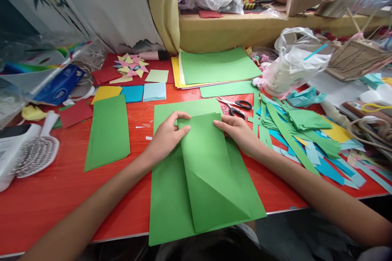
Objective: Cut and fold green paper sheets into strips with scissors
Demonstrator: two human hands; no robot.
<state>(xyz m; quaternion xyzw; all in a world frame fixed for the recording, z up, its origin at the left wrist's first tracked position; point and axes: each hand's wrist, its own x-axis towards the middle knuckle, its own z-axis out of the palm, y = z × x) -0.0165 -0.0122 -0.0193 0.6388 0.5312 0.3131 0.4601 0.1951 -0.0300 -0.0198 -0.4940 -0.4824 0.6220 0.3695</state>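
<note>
A large green paper sheet (170, 195) lies on the red table (45, 195) in front of me, with a folded flap (208, 163) turned over its middle. My left hand (167, 136) pinches the flap's upper left corner, fingers closed on the paper. At the flap's upper right edge my right hand (239, 130) holds the paper down, fingers bent and gripping it. Both hands sit at the far end of the fold.
Black-handled scissors (237, 108) lie just beyond my right hand. Green and blue paper strips (290, 130) pile up at right. A folded green sheet (108, 130) lies at left, a hairbrush (33, 155) further left. Stacked sheets (214, 67) and small coloured squares sit at the back.
</note>
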